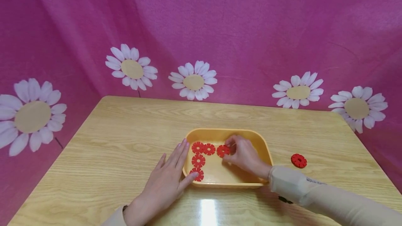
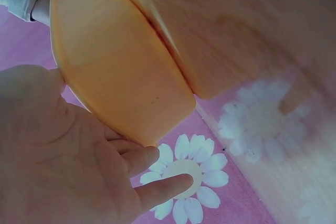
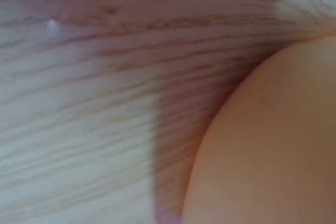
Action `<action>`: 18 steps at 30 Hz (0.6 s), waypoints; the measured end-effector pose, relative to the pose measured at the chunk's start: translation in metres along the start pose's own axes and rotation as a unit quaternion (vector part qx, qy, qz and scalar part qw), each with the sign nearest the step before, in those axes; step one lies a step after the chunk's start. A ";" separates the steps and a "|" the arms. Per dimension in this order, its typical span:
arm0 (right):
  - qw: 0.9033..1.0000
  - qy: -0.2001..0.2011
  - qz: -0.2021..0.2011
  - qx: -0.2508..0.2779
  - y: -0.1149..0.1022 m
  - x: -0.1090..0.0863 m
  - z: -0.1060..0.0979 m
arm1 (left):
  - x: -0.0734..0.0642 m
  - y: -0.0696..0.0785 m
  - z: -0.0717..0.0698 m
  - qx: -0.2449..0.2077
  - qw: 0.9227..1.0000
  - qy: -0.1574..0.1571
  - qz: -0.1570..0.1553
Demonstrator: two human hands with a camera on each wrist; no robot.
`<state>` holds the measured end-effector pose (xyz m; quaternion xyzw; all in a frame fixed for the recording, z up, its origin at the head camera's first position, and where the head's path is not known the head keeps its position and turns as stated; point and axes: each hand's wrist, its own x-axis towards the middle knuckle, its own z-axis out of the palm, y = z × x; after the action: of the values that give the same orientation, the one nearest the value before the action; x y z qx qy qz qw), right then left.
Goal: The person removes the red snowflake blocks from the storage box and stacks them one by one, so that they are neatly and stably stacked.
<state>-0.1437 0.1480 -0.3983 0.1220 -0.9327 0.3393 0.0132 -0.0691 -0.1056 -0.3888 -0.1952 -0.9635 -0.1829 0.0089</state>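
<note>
My left hand (image 1: pixel 166 179) lies with straight fingers along the left rim of a yellow-orange plastic tray (image 1: pixel 232 185). Its thumb reaches over the rim beside the lowest red disc (image 1: pixel 198 174). Inside the tray, my right hand (image 1: pixel 245 153) pinches the right side of a red notched snowflake disc (image 1: pixel 222 150) between thumb and fingers. Left of it lie more such discs, one (image 1: pixel 209 149) beside the corner disc (image 1: pixel 198 148) and one (image 1: pixel 198 160) below that. The left wrist view shows the left palm (image 2: pixel 63 145) against the tray's outer wall (image 2: pixel 121 72).
Another red snowflake disc, perhaps a small stack (image 1: pixel 298 160), lies on the wooden table (image 1: pixel 125 132) right of the tray. A pink curtain (image 1: pixel 220 27) with white daisies hangs behind the table. The right wrist view holds only tray wall (image 3: pixel 273 145) and wood grain.
</note>
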 end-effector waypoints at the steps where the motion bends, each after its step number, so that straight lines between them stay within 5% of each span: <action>1: 1.000 0.003 -0.005 0.002 0.000 -0.001 -0.002 | 0.000 0.000 0.000 -0.001 1.000 -0.001 -0.001; 18: 0.994 0.068 -0.087 0.025 0.003 -0.029 -0.056 | -0.001 0.001 0.000 0.000 1.000 0.009 0.008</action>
<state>-0.1195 0.1921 -0.3600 0.1791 -0.9068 0.3674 0.1032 -0.0683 -0.1052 -0.3886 -0.2015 -0.9617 -0.1849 0.0191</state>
